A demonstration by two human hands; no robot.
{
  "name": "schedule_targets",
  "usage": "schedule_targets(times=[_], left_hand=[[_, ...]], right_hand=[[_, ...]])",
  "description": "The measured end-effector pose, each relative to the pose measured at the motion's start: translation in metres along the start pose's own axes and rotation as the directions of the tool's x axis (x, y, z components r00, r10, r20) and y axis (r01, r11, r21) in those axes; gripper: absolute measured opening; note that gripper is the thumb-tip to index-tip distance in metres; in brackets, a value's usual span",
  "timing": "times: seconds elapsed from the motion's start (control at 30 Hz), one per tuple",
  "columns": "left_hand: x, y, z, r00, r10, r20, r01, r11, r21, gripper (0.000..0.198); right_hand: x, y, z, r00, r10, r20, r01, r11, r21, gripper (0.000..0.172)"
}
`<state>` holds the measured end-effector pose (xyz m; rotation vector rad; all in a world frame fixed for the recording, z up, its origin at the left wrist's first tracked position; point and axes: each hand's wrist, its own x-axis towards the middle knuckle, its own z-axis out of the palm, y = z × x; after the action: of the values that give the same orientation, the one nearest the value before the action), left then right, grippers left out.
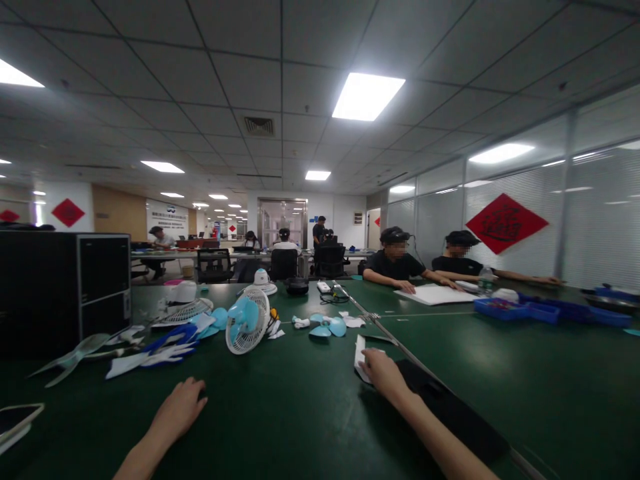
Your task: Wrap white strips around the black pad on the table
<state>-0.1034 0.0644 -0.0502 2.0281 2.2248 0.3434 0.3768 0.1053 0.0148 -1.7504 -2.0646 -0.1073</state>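
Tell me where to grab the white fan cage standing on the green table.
Take the fan cage by its upper rim, coming down from above with the left hand. It stands on edge, so the top of the round rim is probably the freest part.

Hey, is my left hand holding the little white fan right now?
No, the left hand lies on the bare green table, while the fan stands apart farther back.

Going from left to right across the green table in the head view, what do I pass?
Black computer case → left hand → small white fan with light blue blades → loose light blue plastic fan blades → right hand → blue plastic tray.
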Motion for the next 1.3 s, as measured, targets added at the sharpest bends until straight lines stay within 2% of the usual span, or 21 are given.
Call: schedule_targets(times=[0.13,0.2,0.33,0.47,0.57,0.77,0.87,1.03,1.17,1.23,1.3], left_hand=[[-0.005,0.005,-0.004,1.000,0.009,-0.005,-0.009,1.000,0.009,0.043],[-0.006,0.006,-0.005,1.000,0.009,-0.001,-0.009,1.000,0.009,0.043],[-0.003,0.006,-0.005,1.000,-0.005,-0.001,0.005,1.000,0.001,0.044],[0.001,0.002,-0.001,1.000,-0.004,-0.007,0.004,1.000,0.004,0.044],[0.002,0.000,0.002,1.000,0.009,-0.016,-0.009,1.000,0.004,0.042],[-0.001,0.003,-0.002,1.000,0.011,-0.010,-0.011,1.000,-0.008,0.042],[-0.005,0.008,-0.005,1.000,-0.001,-0.021,0.001,1.000,-0.014,0.041],[-0.006,0.011,-0.006,0.999,-0.014,-0.044,0.013,1.000,-0.017,0.038],[-0.003,0.011,-0.003,0.998,-0.019,-0.052,0.018,1.000,-0.014,0.038],[-0.002,0.011,-0.002,0.998,-0.018,-0.057,0.018,1.000,-0.012,0.037],[-0.002,0.011,-0.002,0.998,-0.017,-0.057,0.016,1.000,-0.012,0.037]], right_hand=[[-0.006,0.030,-0.011,1.000,0.028,0.000,-0.028,0.999,-0.022,0.027],[-0.013,0.057,-0.015,0.998,0.059,-0.014,-0.060,0.997,-0.054,0.022],[-0.027,0.111,-0.016,0.978,0.203,-0.044,-0.207,0.968,-0.142,0.020],[-0.037,0.133,-0.014,0.953,0.302,0.003,-0.299,0.946,-0.125,0.017],[-0.039,0.132,-0.015,0.929,0.370,0.024,-0.364,0.922,-0.129,0.015],[-0.040,0.127,-0.028,0.927,0.369,0.062,-0.364,0.928,-0.083,0.018],[-0.043,0.127,-0.042,0.924,0.381,0.016,-0.377,0.919,-0.113,0.023],[-0.049,0.134,-0.070,0.920,0.369,-0.134,-0.391,0.894,-0.219,0.028],[-0.042,0.122,-0.079,0.955,0.235,-0.181,-0.265,0.950,-0.165,0.029],[-0.036,0.099,-0.073,0.983,0.113,-0.144,-0.125,0.989,-0.078,0.030],[-0.031,0.064,-0.060,0.996,-0.028,-0.080,0.030,0.999,0.021,0.028]])
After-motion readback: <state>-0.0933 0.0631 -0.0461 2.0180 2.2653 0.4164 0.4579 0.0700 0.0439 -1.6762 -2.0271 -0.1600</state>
